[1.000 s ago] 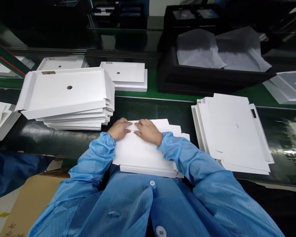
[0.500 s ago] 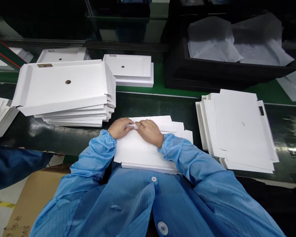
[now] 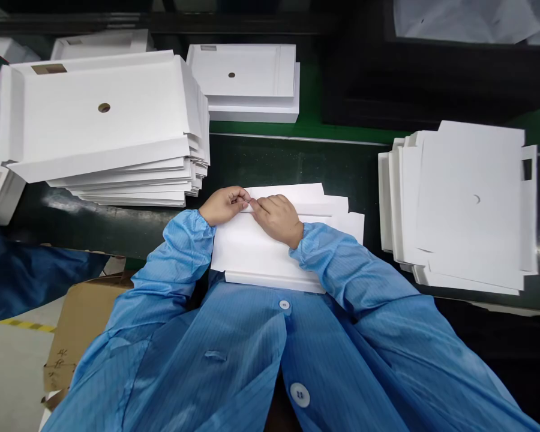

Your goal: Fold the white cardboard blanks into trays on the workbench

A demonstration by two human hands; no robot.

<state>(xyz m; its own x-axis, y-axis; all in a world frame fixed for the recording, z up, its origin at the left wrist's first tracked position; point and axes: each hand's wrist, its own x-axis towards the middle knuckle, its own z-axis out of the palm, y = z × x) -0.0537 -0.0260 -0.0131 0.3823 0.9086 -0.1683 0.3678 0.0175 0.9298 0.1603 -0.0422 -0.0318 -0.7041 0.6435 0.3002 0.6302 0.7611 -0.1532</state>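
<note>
A white die-cut cardboard sheet [image 3: 256,249] lies flat on the dark bench in front of my body, with flaps along its far and near edges. At its far left part, my left hand [image 3: 227,205] pinches the folded flap between thumb and fingers. My right hand [image 3: 276,219] sits right beside it, fingers closed together and pressed on the same flap, the two hands' fingertips meeting. The flap's far strip [image 3: 312,209] stretches to the right past my right hand. What lies under my fingertips is hidden.
A stack of part-folded white trays [image 3: 103,132] stands at left. Flat white blanks [image 3: 472,210] are piled at right. Behind are white boxes [image 3: 243,72] and a black bin [image 3: 364,78]. A blue sleeve [image 3: 31,270] of another person reaches in at left; a brown carton [image 3: 83,324] stands below.
The camera view has tipped downward, so the bench things sit higher in the picture. My hands stay at the flap, fingertips still together, with only a slight shift of the fingers.
</note>
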